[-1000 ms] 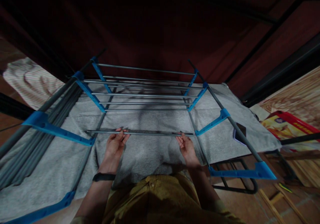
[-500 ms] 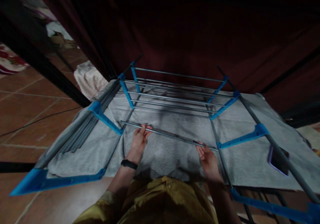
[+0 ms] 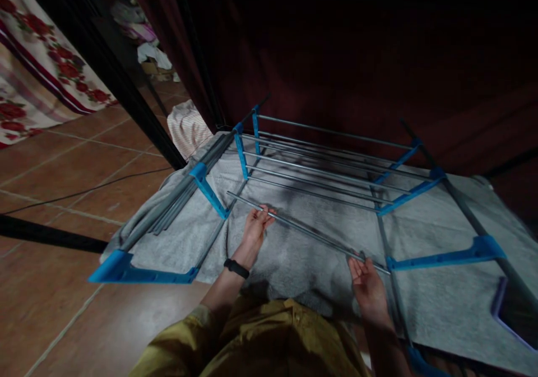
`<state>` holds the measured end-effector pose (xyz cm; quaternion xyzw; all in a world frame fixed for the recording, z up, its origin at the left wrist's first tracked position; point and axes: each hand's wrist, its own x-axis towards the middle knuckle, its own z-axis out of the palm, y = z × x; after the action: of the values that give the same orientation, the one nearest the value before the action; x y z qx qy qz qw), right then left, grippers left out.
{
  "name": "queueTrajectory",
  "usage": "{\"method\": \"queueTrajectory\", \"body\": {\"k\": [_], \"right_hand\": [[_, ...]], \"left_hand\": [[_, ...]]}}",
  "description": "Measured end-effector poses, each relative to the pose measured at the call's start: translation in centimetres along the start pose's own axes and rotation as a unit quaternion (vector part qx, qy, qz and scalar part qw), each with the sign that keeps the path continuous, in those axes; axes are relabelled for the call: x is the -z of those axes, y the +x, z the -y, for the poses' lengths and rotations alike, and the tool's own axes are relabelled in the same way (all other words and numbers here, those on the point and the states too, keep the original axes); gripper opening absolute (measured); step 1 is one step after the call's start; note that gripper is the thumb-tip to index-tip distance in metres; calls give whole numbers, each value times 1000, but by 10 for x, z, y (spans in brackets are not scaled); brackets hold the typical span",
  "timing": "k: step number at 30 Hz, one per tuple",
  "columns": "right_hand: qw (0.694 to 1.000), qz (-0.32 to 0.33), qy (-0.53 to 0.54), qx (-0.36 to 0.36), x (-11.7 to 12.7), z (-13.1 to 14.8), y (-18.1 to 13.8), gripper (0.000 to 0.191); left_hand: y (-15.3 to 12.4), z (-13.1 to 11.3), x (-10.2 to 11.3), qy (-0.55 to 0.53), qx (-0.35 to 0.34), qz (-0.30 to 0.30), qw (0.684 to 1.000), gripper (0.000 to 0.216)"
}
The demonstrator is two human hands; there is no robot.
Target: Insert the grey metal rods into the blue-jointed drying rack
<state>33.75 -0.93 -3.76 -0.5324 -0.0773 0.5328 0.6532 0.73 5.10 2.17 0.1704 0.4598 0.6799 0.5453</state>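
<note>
A thin grey metal rod (image 3: 311, 233) lies across both my hands, slanting down to the right. My left hand (image 3: 256, 223) pinches it left of its middle, a black band on the wrist. Near its right end, my right hand (image 3: 365, 279) grips it with curled fingers. The rod's left end is close to a blue plastic bracket (image 3: 210, 195); its right end is by another blue bracket (image 3: 445, 258). Beyond my hands, several rods (image 3: 319, 172) span the blue brackets of a rack frame lying on a grey blanket (image 3: 294, 265).
Several loose grey tubes (image 3: 180, 200) lie along the frame's left side. A dark phone (image 3: 515, 310) with a purple edge rests at the right. Dark red curtain (image 3: 336, 57) hangs behind. Striped cloth (image 3: 189, 128) and tiled floor (image 3: 63, 209) are at the left.
The view has swung left, so the rack and my hands appear further right. The rod slants more steeply, its left end higher against the left bracket. Both hands still hold it.
</note>
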Motion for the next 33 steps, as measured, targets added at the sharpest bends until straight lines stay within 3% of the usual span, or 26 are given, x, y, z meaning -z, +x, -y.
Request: {"method": "queueTrajectory", "body": {"k": [7, 15, 24, 31, 33], "right_hand": [[999, -39, -2, -28, -1, 2, -1, 14], [999, -24, -13, -22, 1, 4, -4, 8], [998, -21, 12, -51, 6, 8, -7, 11], [997, 41, 31, -61, 3, 3, -12, 16], [992, 85, 53, -74, -3, -1, -14, 18]], "left_hand": [[-6, -8, -9, 4, -8, 14, 1000, 33], [-11, -17, -21, 13, -12, 27, 999, 37], [-27, -30, -56, 46, -33, 96, 994, 38], [-44, -38, -85, 81, -67, 152, 983, 32], [-49, -37, -91, 85, -69, 163, 981, 32]]}}
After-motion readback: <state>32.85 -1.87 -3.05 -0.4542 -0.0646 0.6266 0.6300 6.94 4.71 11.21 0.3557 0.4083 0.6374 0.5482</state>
